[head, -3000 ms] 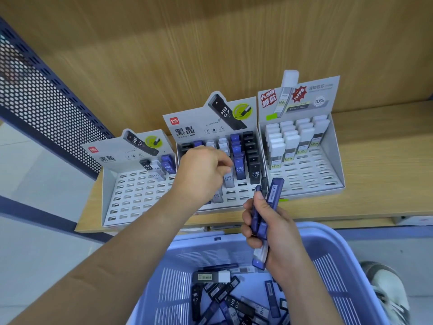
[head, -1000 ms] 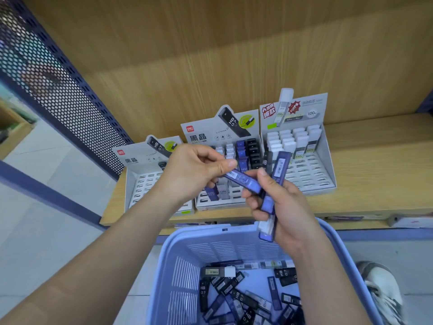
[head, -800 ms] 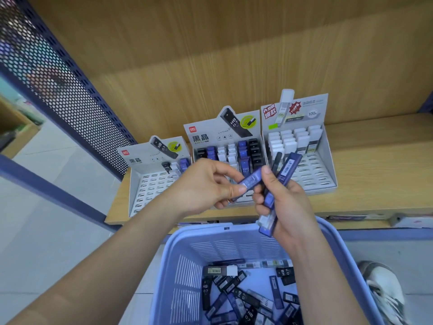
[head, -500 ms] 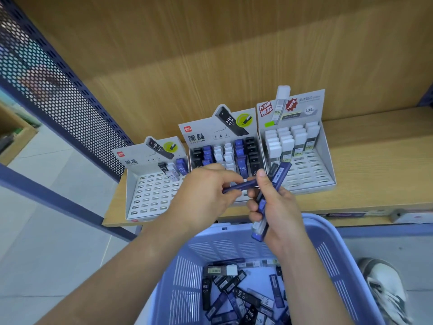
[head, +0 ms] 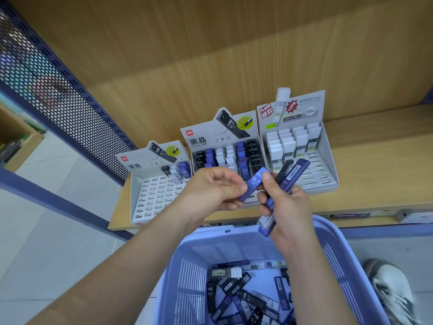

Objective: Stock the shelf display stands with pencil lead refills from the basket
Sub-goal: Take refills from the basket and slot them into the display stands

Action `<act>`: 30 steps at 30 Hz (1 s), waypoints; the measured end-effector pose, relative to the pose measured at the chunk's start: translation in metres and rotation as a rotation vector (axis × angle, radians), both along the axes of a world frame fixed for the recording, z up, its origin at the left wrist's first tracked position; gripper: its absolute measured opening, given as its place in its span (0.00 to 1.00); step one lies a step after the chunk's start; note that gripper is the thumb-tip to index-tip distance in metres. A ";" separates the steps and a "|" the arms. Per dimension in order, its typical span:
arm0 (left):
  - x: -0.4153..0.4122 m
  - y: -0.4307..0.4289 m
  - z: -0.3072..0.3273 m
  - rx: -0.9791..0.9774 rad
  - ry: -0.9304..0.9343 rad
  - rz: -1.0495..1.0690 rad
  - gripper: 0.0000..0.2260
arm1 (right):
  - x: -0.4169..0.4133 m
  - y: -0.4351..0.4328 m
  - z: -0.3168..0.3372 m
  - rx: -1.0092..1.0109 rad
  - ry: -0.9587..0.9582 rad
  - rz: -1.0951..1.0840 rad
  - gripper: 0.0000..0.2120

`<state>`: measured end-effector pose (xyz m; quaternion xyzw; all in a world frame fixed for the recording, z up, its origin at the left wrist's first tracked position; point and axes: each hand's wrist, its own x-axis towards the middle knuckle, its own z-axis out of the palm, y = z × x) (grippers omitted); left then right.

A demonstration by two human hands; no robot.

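1. Tilted since half a second ago: the blue refill case (head: pixel 254 184), then near level, now slants up to the right, HB 0.7 face showing
2. Its lower end is pinched by the left hand (head: pixel 210 191); the right hand (head: pixel 288 207) grips a bundle of refill cases (head: pixel 295 171), thumb against the blue one's top
3. Likely being turned for the middle display stand (head: pixel 201 141), just behind both hands; the basket (head: pixel 234 248) below holds many more

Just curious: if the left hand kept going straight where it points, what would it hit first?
Probably the right hand, whose thumb sits by the tip of the blue refill the left hand pinches; depth is unclear.
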<state>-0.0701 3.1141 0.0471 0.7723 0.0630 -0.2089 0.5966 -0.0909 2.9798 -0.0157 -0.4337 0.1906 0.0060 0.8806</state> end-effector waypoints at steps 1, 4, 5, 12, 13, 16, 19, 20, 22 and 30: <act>-0.001 0.001 0.002 0.048 -0.013 -0.042 0.05 | 0.000 0.002 0.001 -0.022 -0.005 0.023 0.05; 0.001 0.015 0.016 0.145 -0.086 -0.142 0.17 | 0.003 0.020 0.012 -0.048 -0.017 0.123 0.09; 0.002 0.022 0.022 0.157 -0.109 -0.161 0.22 | 0.006 0.028 0.016 -0.052 -0.014 0.151 0.09; 0.016 0.091 0.050 0.301 -0.320 0.021 0.12 | 0.027 0.057 0.041 -0.253 -0.008 0.281 0.10; 0.020 0.103 0.049 0.311 -0.343 0.083 0.09 | 0.030 0.057 0.042 -0.283 0.007 0.284 0.10; 0.040 0.133 0.034 0.403 -0.372 0.156 0.05 | 0.040 0.056 0.044 -0.296 0.059 0.295 0.08; 0.063 0.143 0.005 0.595 -0.396 0.106 0.06 | 0.052 0.071 0.041 -0.248 0.110 0.323 0.05; 0.070 0.143 -0.004 0.654 -0.410 0.079 0.07 | 0.056 0.078 0.039 -0.239 0.113 0.335 0.05; 0.081 0.140 -0.022 0.754 -0.443 0.019 0.07 | 0.059 0.085 0.032 -0.259 0.106 0.370 0.06; 0.099 0.145 -0.053 1.076 -0.608 -0.194 0.08 | 0.059 0.047 0.010 -0.304 0.035 0.382 0.08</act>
